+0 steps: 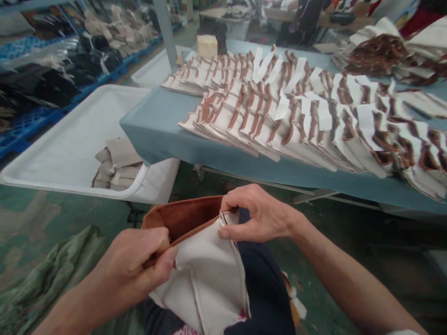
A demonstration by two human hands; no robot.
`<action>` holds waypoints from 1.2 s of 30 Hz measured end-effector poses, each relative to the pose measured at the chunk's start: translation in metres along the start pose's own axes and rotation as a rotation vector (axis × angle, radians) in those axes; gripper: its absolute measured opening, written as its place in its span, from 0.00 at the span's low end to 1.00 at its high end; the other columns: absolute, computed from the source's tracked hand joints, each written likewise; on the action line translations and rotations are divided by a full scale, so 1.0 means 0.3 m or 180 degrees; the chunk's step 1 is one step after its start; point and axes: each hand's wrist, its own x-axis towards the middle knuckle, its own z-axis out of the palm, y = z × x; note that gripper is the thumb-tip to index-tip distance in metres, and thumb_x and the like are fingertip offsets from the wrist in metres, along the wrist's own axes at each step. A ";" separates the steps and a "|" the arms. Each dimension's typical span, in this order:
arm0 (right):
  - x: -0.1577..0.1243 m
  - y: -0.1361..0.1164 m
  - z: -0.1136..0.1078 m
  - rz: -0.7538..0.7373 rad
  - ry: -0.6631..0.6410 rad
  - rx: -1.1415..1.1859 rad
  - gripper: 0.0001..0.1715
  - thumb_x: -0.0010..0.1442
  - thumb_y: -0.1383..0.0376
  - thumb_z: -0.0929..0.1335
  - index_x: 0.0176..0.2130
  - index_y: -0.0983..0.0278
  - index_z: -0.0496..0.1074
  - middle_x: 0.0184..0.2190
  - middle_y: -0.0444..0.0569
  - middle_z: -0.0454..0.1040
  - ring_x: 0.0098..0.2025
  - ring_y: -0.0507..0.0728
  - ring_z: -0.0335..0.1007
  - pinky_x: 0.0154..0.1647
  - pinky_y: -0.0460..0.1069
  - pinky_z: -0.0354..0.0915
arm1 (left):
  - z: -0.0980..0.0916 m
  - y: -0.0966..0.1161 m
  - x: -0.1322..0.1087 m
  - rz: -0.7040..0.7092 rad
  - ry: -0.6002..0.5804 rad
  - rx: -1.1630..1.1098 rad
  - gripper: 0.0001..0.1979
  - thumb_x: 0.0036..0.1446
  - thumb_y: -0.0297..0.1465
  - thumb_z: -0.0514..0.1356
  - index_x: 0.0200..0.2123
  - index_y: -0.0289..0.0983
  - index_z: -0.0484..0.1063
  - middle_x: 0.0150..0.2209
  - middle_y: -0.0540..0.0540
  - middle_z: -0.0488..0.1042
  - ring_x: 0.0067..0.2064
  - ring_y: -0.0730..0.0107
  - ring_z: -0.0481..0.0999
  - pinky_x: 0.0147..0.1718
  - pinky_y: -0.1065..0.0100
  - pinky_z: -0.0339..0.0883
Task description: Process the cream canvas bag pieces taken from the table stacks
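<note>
A cream sewn pouch-like piece point(209, 274) with a brown lining point(195, 214) rests on my lap, its mouth facing up and gaping. My left hand point(141, 260) is closed on the near left part of its rim, thumb outside and fingers tucked over the brown edge. At the right corner, my right hand point(253, 214) pinches the rim beside a seam with thumb and fingers. Ridged seams run down the cream side, and some pink marking shows near the bottom. The piece's exact kind is unclear.
In front stands a blue-covered table point(157, 125) with overlapping rows of similar cream-and-brown pieces point(265, 116), many with white paper strips. A white bin point(63, 107) at left holds bundled pieces point(122, 158). Green cloth point(63, 274) lies lower left. People are at the back.
</note>
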 end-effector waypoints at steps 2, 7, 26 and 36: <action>-0.010 0.010 0.019 0.0015 -0.0017 0.0196 0.18 0.66 0.54 0.76 0.33 0.63 0.74 0.27 0.41 0.73 0.28 0.51 0.66 0.33 0.47 0.57 | 0.013 -0.025 -0.036 -0.0048 0.0171 0.0251 0.16 0.69 0.25 0.56 0.27 0.42 0.62 0.20 0.58 0.64 0.19 0.76 0.65 0.21 0.68 0.52; -0.003 -0.028 0.059 -0.0640 0.0322 0.0620 0.17 0.71 0.57 0.74 0.33 0.63 0.73 0.28 0.41 0.72 0.30 0.50 0.66 0.34 0.46 0.58 | 0.029 -0.081 -0.084 -0.0352 0.0464 0.0513 0.13 0.74 0.31 0.57 0.33 0.42 0.71 0.26 0.53 0.76 0.26 0.68 0.77 0.29 0.68 0.66; 0.055 -0.151 -0.038 -0.0365 0.0138 0.0234 0.10 0.70 0.62 0.74 0.38 0.61 0.70 0.34 0.42 0.76 0.34 0.52 0.68 0.38 0.47 0.62 | -0.118 0.098 0.226 -0.0299 -0.0862 -0.1220 0.19 0.76 0.36 0.51 0.29 0.40 0.66 0.25 0.56 0.64 0.27 0.73 0.64 0.26 0.72 0.59; 0.130 -0.108 -0.036 -0.0192 -0.0088 0.0715 0.08 0.66 0.64 0.73 0.38 0.62 0.69 0.32 0.39 0.72 0.33 0.51 0.66 0.36 0.47 0.61 | -0.096 0.044 0.234 -0.0864 -0.0596 -0.1738 0.16 0.71 0.37 0.60 0.30 0.37 0.73 0.26 0.54 0.65 0.27 0.75 0.61 0.24 0.74 0.55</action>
